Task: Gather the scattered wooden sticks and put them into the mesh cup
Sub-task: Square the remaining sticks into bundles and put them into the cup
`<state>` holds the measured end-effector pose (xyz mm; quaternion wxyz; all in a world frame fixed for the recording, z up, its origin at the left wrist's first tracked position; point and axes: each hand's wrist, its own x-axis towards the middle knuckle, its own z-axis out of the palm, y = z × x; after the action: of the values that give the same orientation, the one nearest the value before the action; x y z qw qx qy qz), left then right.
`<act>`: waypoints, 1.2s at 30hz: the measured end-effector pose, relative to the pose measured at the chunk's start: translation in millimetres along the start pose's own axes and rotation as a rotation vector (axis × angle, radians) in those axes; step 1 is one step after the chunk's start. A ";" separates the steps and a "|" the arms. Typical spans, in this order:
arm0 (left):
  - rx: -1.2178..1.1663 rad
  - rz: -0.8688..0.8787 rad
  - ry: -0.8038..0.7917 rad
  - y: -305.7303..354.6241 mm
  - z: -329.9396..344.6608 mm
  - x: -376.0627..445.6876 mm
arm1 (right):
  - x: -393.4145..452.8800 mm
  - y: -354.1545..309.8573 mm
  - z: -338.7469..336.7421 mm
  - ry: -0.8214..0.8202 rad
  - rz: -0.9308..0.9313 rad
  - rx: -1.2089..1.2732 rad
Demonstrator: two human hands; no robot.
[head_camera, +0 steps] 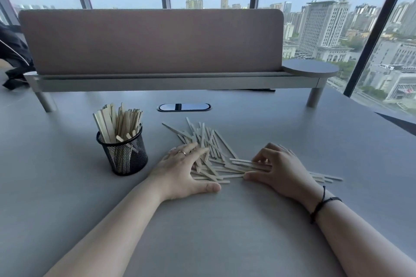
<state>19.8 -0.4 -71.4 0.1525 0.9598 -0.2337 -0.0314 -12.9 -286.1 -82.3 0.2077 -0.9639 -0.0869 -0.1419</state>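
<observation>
now the left hand lies flat and wide on the wooden sticks mid-table; the right hand pinches some, mesh cup left, divider behind.

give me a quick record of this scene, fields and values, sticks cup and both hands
loose sticks: pile flat on the grey table
mesh cup: upright, left of the pile, already holds many sticks
left hand: fingers straight, resting on the pile's left side
right hand: fingers curled round sticks at the pile's right
task state: unfinished
</observation>
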 end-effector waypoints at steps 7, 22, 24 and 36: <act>-0.100 0.076 0.099 13.6 13.7 -9.3 | -2.1 -8.2 3.4 -0.036 -0.029 0.048; -0.353 0.193 0.247 24.9 19.6 -20.1 | -5.6 -16.7 1.6 -0.047 -0.043 0.117; -0.348 0.198 0.249 24.1 18.9 -21.0 | -6.8 -16.7 0.6 -0.046 -0.034 0.127; -0.277 0.205 0.172 19.3 15.3 -31.8 | -20.0 -34.2 5.4 -0.069 -0.082 0.163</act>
<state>-19.0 -6.3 -80.4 0.3048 0.8999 -0.3100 0.0345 -38.3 -255.3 -80.4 0.2763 -0.9439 -0.1445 -0.1094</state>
